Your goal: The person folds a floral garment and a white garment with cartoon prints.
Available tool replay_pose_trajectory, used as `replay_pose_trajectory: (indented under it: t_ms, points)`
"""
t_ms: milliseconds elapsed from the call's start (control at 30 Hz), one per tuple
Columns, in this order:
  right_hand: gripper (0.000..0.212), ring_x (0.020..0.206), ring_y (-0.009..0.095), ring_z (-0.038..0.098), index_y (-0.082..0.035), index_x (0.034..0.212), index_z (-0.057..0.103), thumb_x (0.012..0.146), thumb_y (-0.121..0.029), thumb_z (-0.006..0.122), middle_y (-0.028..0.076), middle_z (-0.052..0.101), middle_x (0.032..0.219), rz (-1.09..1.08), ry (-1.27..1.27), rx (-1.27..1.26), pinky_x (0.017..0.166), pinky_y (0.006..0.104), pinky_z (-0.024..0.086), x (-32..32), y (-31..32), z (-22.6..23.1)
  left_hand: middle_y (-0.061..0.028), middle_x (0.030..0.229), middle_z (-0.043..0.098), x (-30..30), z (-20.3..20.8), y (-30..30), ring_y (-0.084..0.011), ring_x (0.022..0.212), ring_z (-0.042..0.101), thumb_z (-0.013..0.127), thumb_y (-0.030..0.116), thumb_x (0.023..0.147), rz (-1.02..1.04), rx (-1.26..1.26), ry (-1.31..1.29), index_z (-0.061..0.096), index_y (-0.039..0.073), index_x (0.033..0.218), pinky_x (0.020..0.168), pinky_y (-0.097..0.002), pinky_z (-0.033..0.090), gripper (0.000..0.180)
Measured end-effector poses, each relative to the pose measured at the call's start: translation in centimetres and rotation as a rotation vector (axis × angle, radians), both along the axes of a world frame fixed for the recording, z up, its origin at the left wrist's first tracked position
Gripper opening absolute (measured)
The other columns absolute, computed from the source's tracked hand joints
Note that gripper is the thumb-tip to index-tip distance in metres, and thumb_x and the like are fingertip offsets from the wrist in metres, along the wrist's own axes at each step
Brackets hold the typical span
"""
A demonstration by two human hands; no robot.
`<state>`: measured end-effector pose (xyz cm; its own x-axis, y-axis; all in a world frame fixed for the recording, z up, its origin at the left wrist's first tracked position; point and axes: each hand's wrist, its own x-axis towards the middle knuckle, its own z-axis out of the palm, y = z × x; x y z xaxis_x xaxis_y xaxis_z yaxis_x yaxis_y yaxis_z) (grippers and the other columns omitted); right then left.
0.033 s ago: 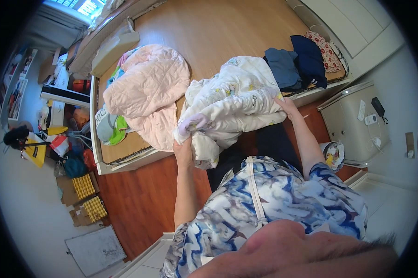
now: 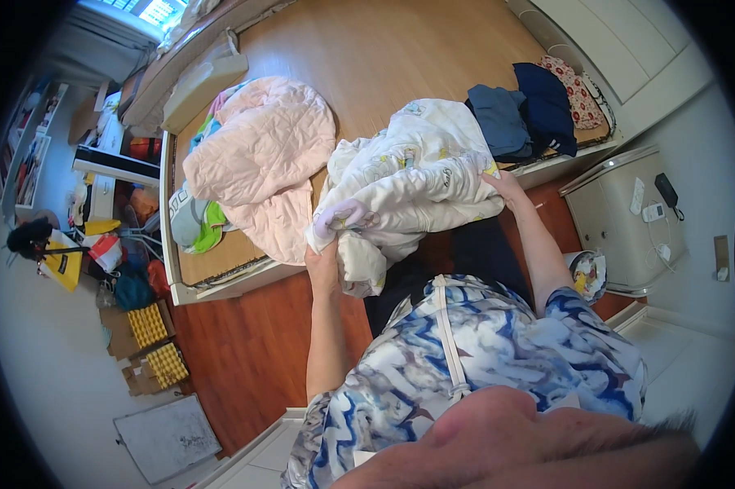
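Note:
A white quilt (image 2: 445, 167) with small yellow and lilac prints lies bunched over the front edge of a bed's wooden board (image 2: 384, 49). My left hand (image 2: 322, 262) grips its near left corner, beside a lilac patch. At its right edge, my right hand (image 2: 506, 189) pinches the fabric between thumb and fingers. Part of the quilt hangs in folds off the bed in front of my legs. A pale pink quilted blanket (image 2: 257, 155) is spread loosely just left of it, not touched by either hand.
Right of the quilt sit a blue-grey folded garment (image 2: 498, 122), a navy one (image 2: 547, 114) and a red floral cloth (image 2: 578, 102). Grey and green clothes (image 2: 208, 228) lie left. A beige cabinet (image 2: 616, 204) and waste bin (image 2: 587, 275) stand right; yellow trays (image 2: 147, 326) lie left on boxes.

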<state>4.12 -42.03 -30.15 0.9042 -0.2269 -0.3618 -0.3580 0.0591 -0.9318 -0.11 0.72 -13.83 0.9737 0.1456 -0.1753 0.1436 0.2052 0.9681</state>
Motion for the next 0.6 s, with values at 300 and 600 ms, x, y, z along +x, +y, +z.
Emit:
replay_pose_trajectory:
  t_ms: [300, 600]
  points:
    - [0.025, 0.074, 0.022, 0.062, -0.002, 0.093, 0.066, 0.089, -0.027, 0.061, 0.011, 0.067, 0.087, -0.088, -0.548, -0.524, 0.066, 0.0329, 0.047, 4.0, -1.4, 15.8, -0.0119, 0.111, 0.062, 4.8, 1.8, 3.1, -0.0224, 0.096, 0.064, 0.056, 0.032, 0.093, -0.054, -0.018, 0.129, 0.053, 0.003, 0.123, 0.08, -0.0371, 0.054, 0.042]
    - [0.035, 0.12, 0.022, 0.048, -0.004, 0.129, 0.046, 0.096, -0.014, 0.053, 0.009, 0.052, 0.129, -0.312, -1.004, 0.625, 0.101, 0.0397, 0.04, 1.6, -4.4, 34.7, -0.0113, 0.112, 0.061, 19.1, 26.3, -3.3, -0.0254, 0.1, 0.062, 0.041, 0.031, 0.099, -0.086, -0.296, -0.579, 0.048, 0.003, 0.124, 0.085, -0.0416, 0.053, 0.038]
